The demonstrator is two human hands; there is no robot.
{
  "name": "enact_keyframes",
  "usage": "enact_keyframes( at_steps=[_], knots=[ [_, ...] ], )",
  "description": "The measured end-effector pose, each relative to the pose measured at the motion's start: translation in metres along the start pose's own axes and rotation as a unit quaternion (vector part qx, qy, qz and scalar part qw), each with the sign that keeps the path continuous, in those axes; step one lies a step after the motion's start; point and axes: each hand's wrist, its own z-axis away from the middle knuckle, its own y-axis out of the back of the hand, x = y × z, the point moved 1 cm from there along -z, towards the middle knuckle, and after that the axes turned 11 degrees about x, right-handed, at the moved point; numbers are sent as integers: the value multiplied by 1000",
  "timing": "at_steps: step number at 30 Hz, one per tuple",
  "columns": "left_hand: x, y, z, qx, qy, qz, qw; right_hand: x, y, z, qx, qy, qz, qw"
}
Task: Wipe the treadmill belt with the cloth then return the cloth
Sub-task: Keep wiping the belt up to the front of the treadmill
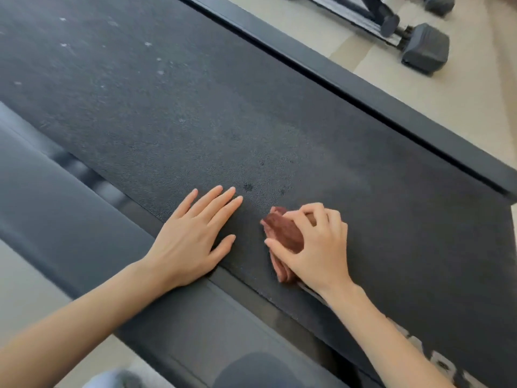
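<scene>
The dark textured treadmill belt (195,102) runs diagonally across the view, with pale dusty specks toward the upper left and a few dark spots near the middle. A folded reddish-brown cloth (282,233) lies on the belt near its near edge. My right hand (316,247) grips the cloth from above, fingers curled round it and thumb against its near side. My left hand (193,239) rests flat on the belt just left of the cloth, fingers straight and spread, holding nothing.
Smooth dark side rails (195,326) border the belt on the near side and a far rail (363,93) on the other. Dumbbells on a rack (419,46) stand on the beige floor at the upper right. My knee (265,371) shows at the bottom.
</scene>
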Motion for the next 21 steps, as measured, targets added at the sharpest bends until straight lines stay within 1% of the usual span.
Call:
enact_keyframes(
  at_steps=[1,3,4,5,6,8,10,11,12,13,14,17,19,21],
  knots=[
    [-9,3,0,2,14,-9,1000,-6,1,6,-1,30,-20,999],
    [-25,7,0,-5,59,-26,998,6,3,2,-2,78,-46,996],
    [-32,9,0,-7,85,-29,996,21,3,-6,2,82,-36,996],
    [-36,9,0,-11,106,-32,994,40,1,-18,10,68,-11,998],
    [-37,7,0,-16,117,-34,992,62,-1,-31,16,29,21,999],
    [-36,5,1,-18,120,-37,992,96,-7,-62,27,-87,82,993],
    [-37,4,1,-14,117,-42,992,108,-15,-88,27,-213,125,969],
    [-37,4,0,-13,115,-43,992,105,-20,-97,27,-249,142,958],
    [-37,3,1,-13,114,-42,992,97,-25,-102,24,-258,151,954],
    [-37,3,1,-14,114,-40,993,83,-29,-103,20,-242,148,959],
    [-37,3,1,-16,113,-41,993,66,-32,-98,20,-206,130,970],
    [-37,2,1,-22,101,-56,993,5,-35,-63,35,-55,24,998],
    [-39,1,1,-25,93,-64,993,-24,-31,-41,14,45,-42,998],
    [-40,1,2,-23,88,-65,994,-23,-25,-36,-7,129,-80,988]
  ],
)
